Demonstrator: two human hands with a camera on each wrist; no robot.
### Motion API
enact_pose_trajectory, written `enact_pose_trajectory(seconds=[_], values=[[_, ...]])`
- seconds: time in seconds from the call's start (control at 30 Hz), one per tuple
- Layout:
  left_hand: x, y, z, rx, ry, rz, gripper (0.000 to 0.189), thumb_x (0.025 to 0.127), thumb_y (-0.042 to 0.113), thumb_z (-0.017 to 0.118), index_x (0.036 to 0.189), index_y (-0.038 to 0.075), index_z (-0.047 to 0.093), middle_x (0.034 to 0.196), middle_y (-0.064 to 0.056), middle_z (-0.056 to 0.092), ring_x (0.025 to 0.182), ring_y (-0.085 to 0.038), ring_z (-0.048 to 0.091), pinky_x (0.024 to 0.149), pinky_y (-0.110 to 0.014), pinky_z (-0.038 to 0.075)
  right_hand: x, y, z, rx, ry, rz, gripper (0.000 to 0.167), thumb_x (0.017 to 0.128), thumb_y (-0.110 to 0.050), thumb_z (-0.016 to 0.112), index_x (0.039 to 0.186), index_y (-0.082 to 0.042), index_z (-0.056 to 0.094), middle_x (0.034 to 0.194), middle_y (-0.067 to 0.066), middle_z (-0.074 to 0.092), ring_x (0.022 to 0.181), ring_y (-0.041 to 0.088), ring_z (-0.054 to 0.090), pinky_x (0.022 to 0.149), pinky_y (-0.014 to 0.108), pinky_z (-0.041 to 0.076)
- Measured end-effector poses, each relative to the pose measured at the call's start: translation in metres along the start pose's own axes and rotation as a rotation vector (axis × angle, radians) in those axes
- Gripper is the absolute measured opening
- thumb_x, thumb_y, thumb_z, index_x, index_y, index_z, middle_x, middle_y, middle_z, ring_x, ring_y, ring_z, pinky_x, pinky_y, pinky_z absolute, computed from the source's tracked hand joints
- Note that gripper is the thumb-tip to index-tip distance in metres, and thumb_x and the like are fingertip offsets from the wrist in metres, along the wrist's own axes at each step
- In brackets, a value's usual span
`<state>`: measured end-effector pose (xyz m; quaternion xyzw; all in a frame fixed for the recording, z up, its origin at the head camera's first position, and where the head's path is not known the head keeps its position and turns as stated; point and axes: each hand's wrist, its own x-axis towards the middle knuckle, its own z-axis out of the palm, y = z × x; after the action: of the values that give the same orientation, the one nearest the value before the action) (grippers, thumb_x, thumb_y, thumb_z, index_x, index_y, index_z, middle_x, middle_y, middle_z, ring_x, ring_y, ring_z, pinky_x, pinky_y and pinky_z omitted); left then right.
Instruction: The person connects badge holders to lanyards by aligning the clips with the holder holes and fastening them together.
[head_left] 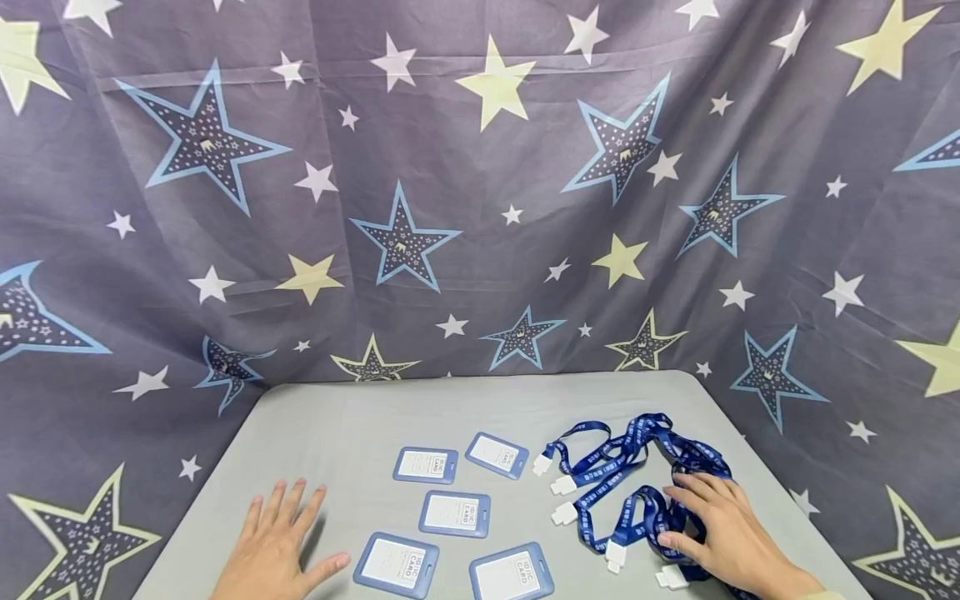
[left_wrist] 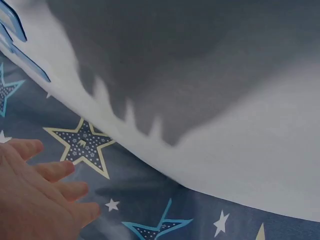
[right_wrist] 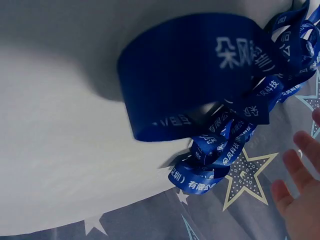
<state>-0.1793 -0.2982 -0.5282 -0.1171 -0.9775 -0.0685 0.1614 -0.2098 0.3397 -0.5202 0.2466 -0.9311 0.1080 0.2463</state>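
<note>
Head view: the left hand (head_left: 273, 542) is spread open, holding nothing, left of five blue ID card holders (head_left: 454, 513). The right hand (head_left: 723, 529) — loose, gripping nothing — is over the blue lanyards (head_left: 697, 457) at right.

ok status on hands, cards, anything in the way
Left hand empty, fingers spread. Right hand over blue lanyards, contact unclear. Five card holders flat, unclipped. Overlapping lanyards could snag.

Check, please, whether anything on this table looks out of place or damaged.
I see no damage or spill. Only the blue straps by the right hand look untidy: they lie in a tangled heap on the right side of the table, loops crossing, while the five card holders lie flat and apart.
</note>
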Motion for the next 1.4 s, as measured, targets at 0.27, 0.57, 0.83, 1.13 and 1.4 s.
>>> enact_pose_trajectory(seconds=[0.27,0.57,0.83,1.13,1.4], values=[[-0.001,0.004,0.001,0.014,0.023,0.027,0.099,0.080,0.075,0.067,0.148,0.005,0.051,0.151,-0.031,0.045,0.141,-0.056,0.033,0.118,-0.040,-0.026,-0.001,-0.004,-0.005,0.006,0.023,-0.042,0.055,0.071,-0.056,0.088,0.109,-0.018,0.078,0.114,0.001,0.070,0.107,0.024,0.062,0.091,0.050,0.041],[-0.002,0.008,0.002,0.020,0.021,0.024,0.099,0.080,0.077,0.066,0.147,0.005,0.053,0.149,-0.030,0.048,0.141,-0.055,0.034,0.119,-0.040,-0.025,-0.004,-0.008,-0.003,0.040,0.049,-0.188,0.046,0.062,-0.048,0.095,0.098,-0.025,0.078,0.101,-0.022,0.061,0.092,0.004,0.057,0.081,0.026,0.036],[-0.002,0.010,0.004,0.008,0.029,0.037,0.099,0.080,0.076,0.067,0.147,0.005,0.053,0.149,-0.030,0.048,0.141,-0.054,0.035,0.119,-0.039,-0.025,-0.009,-0.011,-0.005,0.115,-0.034,-0.200,0.035,0.063,-0.045,0.095,0.086,-0.034,0.071,0.089,-0.029,0.054,0.084,-0.004,0.052,0.078,0.027,0.039],[-0.002,0.013,0.004,-0.001,0.019,0.036,0.099,0.080,0.076,0.067,0.148,0.006,0.052,0.150,-0.029,0.047,0.141,-0.054,0.035,0.119,-0.039,-0.026,-0.013,-0.006,-0.004,0.206,-0.116,-0.264,0.029,0.065,-0.036,0.095,0.080,-0.030,0.071,0.081,-0.027,0.047,0.075,-0.007,0.040,0.064,0.015,0.031],[-0.001,0.013,0.005,0.013,0.042,0.061,0.099,0.079,0.076,0.068,0.148,0.006,0.052,0.149,-0.029,0.048,0.141,-0.054,0.036,0.120,-0.039,-0.025,-0.014,-0.007,-0.002,0.142,-0.265,-0.220,0.026,0.070,-0.040,0.092,0.088,-0.027,0.078,0.088,-0.029,0.057,0.083,-0.003,0.053,0.081,0.063,0.053]])
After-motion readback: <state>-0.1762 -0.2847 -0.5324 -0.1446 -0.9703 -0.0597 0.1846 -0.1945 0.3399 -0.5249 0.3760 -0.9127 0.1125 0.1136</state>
